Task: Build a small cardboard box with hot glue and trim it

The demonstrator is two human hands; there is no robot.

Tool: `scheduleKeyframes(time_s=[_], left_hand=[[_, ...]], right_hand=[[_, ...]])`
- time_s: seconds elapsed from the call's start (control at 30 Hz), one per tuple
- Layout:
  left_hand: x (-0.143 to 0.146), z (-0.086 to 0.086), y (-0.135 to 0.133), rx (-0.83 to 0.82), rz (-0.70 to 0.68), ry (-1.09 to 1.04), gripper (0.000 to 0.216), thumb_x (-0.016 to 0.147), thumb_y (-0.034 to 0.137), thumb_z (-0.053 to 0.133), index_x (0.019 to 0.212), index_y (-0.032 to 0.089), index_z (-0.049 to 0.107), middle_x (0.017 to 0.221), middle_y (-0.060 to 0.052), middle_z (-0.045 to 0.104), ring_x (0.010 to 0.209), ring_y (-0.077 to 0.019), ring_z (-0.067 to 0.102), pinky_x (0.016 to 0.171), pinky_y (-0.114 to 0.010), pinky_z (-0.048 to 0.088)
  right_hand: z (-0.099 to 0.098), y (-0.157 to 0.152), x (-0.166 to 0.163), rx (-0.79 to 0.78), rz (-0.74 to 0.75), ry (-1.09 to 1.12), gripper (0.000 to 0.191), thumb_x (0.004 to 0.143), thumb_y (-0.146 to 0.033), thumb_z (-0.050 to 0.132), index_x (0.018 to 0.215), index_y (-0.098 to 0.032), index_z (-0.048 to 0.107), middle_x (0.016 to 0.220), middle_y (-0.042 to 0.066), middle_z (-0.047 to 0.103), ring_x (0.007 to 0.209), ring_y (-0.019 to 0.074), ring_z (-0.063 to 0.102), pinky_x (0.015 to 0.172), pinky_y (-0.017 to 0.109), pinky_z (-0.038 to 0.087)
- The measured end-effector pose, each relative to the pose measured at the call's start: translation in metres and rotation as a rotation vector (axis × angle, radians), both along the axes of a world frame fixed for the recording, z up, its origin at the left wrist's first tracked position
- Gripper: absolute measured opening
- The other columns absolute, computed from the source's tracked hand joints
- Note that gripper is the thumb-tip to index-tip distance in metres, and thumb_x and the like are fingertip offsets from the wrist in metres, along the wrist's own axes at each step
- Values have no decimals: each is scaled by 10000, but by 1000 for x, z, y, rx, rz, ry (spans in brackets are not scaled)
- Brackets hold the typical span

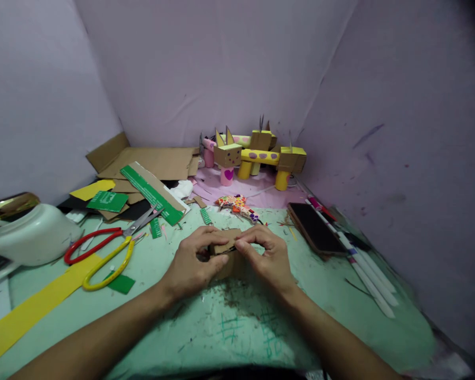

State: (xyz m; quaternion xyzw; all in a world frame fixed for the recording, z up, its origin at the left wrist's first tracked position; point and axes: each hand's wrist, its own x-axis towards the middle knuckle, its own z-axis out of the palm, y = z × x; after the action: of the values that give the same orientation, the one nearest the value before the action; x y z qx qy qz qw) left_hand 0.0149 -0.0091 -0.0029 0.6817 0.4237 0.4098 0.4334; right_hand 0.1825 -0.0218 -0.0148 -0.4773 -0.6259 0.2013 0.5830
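Observation:
Both of my hands meet at the middle of the green table over a small brown cardboard piece (226,244). My left hand (192,264) pinches its left side with curled fingers. My right hand (268,257) grips its right side, thumb and fingers pressed on the top edge. The piece seems folded into a small box shape, and its lower part is hidden behind my fingers. Brown crumbs and scraps (237,295) lie on the table just in front of my hands.
Red and yellow scissors (106,248) and a yellow paper strip (27,314) lie left. A white object (31,235) sits far left. Cardboard sheets (154,163) and green strips lie behind. Cardboard animal figures (257,155) stand at the back. A dark tablet-like slab (314,227) and white sticks (370,274) lie right.

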Motion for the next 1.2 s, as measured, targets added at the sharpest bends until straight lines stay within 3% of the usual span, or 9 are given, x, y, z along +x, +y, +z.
scheduleKeyframes(time_s=[0.1,0.23,0.37,0.57,0.73,0.8,0.87,1.0,1.2], left_hand=[[1,1,0,-87,24,-84,267,582,254,671,817,155,751,1131,-139,593,1038,-298,613,755,-375,528],[2,2,0,-125,74,-135,257,556,243,695,787,166,777,1101,-128,625,1059,-309,603,847,-413,500],[2,-1,1,-108,92,-145,218,580,259,725,781,205,790,1066,-95,668,1073,-299,603,950,-438,457],[0,-5,3,-31,88,-110,208,678,307,697,847,222,781,1049,-76,692,1069,-273,614,958,-426,465],[-3,-8,4,22,132,-66,248,714,365,679,892,214,761,1122,-95,669,1087,-289,601,893,-414,497],[-5,-9,5,46,168,-70,246,724,378,677,898,224,757,1129,-87,672,1105,-295,592,884,-406,498],[-7,-11,6,49,194,-84,243,724,395,682,892,235,755,1135,-79,677,1119,-306,585,832,-387,515],[-8,-15,7,33,221,-104,253,739,436,677,900,258,756,1153,-63,682,1145,-317,574,814,-381,520],[-8,-17,8,34,240,-88,277,733,469,677,903,267,761,1125,-64,703,1138,-327,585,816,-384,534]], right_hand=[[-1,0,1,46,5,-51,136,735,-201,666,599,-212,669,639,28,671,666,197,608,685,347,458],[-2,1,1,71,-2,-77,148,750,-203,661,602,-217,661,639,22,672,662,196,613,690,352,460],[0,1,5,31,46,-88,119,762,-210,671,646,-228,691,694,25,694,716,200,639,730,361,482],[2,-2,10,6,95,-40,100,795,-257,640,820,-232,734,845,49,745,821,218,677,779,370,515],[6,5,43,-31,-228,10,221,868,-344,557,948,-192,697,944,81,736,882,229,681,814,371,525],[13,13,74,-103,-446,-157,288,835,-364,584,1024,-165,673,1020,110,725,936,246,676,862,382,512],[22,19,110,-366,-672,-453,340,838,-373,555,1090,-169,655,1108,123,708,1020,263,660,898,385,492],[33,26,159,-594,-730,-606,541,714,-436,690,1125,-89,640,1005,218,721,938,377,686,742,433,517],[19,31,161,-726,-689,-729,753,608,-593,733,1195,-143,588,1055,191,711,952,378,687,715,430,524]])
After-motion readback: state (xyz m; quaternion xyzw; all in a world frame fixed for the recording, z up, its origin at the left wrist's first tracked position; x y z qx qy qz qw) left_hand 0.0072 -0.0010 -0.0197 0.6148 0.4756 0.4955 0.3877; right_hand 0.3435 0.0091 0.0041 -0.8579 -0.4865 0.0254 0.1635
